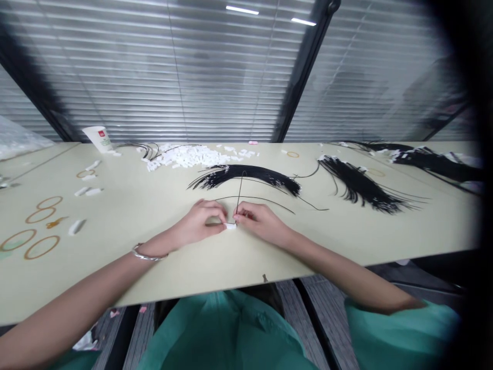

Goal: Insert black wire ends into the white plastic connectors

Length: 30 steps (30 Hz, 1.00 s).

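Three black wire bundles [265,173] span frame centre to right; left fingers [216,211] pinch a small white strip [231,226], right fingers [248,206] a thin wire [239,194], hooked on top.

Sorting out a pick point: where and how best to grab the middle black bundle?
I'd grip the middle black bundle around mid-length, from above: it lies arched on the table, gathered there but splayed at its left end. Approach right of the thin dark strand rising from the right hand.
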Available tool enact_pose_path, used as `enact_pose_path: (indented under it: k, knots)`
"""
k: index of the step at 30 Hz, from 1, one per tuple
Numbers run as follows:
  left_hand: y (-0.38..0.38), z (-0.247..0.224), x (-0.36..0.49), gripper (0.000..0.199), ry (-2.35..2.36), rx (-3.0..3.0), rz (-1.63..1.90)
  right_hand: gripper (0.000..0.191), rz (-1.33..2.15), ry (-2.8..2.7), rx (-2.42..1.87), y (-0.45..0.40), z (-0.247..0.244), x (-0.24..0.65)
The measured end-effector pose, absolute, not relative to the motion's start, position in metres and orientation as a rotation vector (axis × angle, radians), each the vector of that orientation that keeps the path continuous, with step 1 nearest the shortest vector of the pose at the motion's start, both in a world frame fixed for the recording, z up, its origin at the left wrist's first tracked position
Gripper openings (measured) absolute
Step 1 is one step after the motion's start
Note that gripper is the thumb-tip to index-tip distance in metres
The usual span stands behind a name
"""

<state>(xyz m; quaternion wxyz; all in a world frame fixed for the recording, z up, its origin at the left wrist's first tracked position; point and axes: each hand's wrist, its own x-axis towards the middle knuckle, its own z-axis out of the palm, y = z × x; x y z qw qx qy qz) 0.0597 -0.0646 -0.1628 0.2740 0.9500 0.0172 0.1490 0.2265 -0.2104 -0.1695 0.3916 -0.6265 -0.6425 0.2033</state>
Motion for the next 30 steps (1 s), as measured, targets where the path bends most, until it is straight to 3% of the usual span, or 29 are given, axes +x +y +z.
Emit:
enact_pose_path:
  k: [11, 30]
  knots:
    - [-0.0655, -0.161, 0.0585, 0.014, 0.069, 2.563, 0.39, 0.007, 0.231, -1.758, -1.613, -0.2116, -0.169, 0.2252]
    - [-0.0668, -0.1604, 0.0594, 0.015, 0.051, 2.559, 0.414, 0.01, 0.142, -1.837, -1.551, -0.2103, -0.1747, 0.2213]
